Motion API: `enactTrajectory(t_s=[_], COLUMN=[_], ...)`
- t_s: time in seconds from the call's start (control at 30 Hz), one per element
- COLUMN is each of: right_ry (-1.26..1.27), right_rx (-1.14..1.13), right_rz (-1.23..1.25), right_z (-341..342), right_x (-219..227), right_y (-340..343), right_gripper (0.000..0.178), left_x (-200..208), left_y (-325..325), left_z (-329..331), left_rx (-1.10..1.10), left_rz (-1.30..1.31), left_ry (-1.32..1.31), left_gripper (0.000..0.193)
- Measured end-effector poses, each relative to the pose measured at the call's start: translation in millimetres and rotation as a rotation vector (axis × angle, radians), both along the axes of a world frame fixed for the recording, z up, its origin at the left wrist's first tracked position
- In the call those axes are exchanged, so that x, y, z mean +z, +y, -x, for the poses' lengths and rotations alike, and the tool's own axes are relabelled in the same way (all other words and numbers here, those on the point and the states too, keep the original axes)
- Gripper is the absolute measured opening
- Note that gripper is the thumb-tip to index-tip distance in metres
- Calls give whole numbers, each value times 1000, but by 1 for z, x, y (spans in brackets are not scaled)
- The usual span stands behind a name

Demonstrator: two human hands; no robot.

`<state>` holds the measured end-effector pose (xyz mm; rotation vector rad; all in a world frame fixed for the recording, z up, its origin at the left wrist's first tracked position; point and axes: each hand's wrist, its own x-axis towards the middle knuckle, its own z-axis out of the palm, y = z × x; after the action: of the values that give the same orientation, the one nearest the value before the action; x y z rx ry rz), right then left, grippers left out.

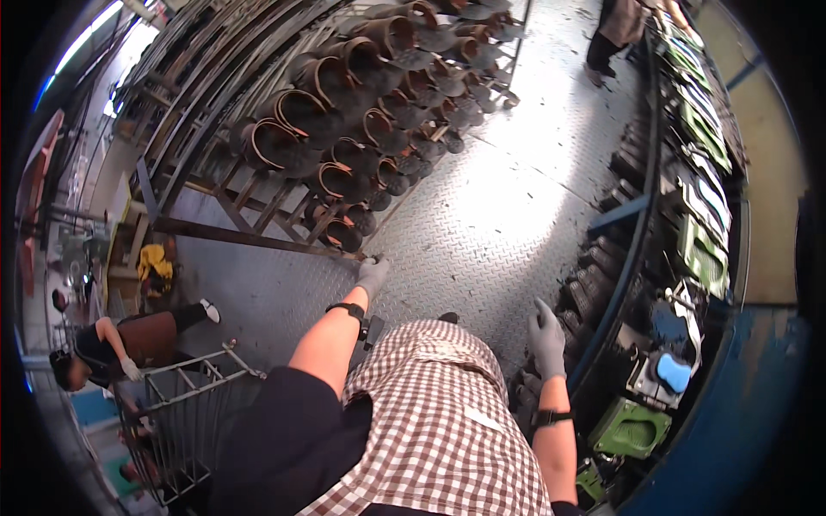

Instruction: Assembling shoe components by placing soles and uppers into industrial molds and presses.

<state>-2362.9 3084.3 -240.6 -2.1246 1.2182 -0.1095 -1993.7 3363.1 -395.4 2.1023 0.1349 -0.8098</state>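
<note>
My left hand (372,277), in a grey glove, is closed at the near corner of a dark metal rack (258,238). Rows of dark, curved shoe-upper-like pieces with tan inner edges (340,181) hang on that rack. To the right, my right hand (545,340), also gloved in grey, is held in the air with its fingers apart and nothing in it. It is nearest to a row of dark shoe-like pieces (589,288) under the edge of a machine line. Green moulds (632,427) and a blue sole-shaped piece (674,372) sit along that line.
Patterned metal floor (482,206) runs between the rack and the machine line. At the left a person (142,340) stands by a grey metal cart frame (194,387). Another person (615,34) stands at the far right. A blue panel (731,413) borders the near right.
</note>
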Motion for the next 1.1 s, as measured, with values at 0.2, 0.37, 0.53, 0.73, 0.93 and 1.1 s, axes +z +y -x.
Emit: enactTrajectory(t_s=[0.2, 0.37, 0.53, 0.73, 0.93, 1.1], right_ry=[228, 255, 370, 434, 331, 230], right_rx=[288, 428, 422, 264, 175, 149], right_rz=[-81, -206, -319, -327, -197, -169], right_z=[-185, -302, -365, -401, -464, -554], right_x=[-38, -77, -126, -132, -150, -169], right_y=[-67, -95, -154, -243, -349, -444], right_gripper=[49, 50, 54, 60, 68, 80], left_x=[-39, -37, -20, 36, 35, -47], left_y=[1, -44, -127, -244, -363, -437], left_z=[-25, -54, -89, -136, -175, -233], left_rx=[238, 295, 192, -51, -132, 174], left_rz=[128, 168, 161, 106, 131, 217], left_ry=[-8, 88, 218, 284, 178, 170], left_gripper=[29, 35, 47, 55, 72, 77])
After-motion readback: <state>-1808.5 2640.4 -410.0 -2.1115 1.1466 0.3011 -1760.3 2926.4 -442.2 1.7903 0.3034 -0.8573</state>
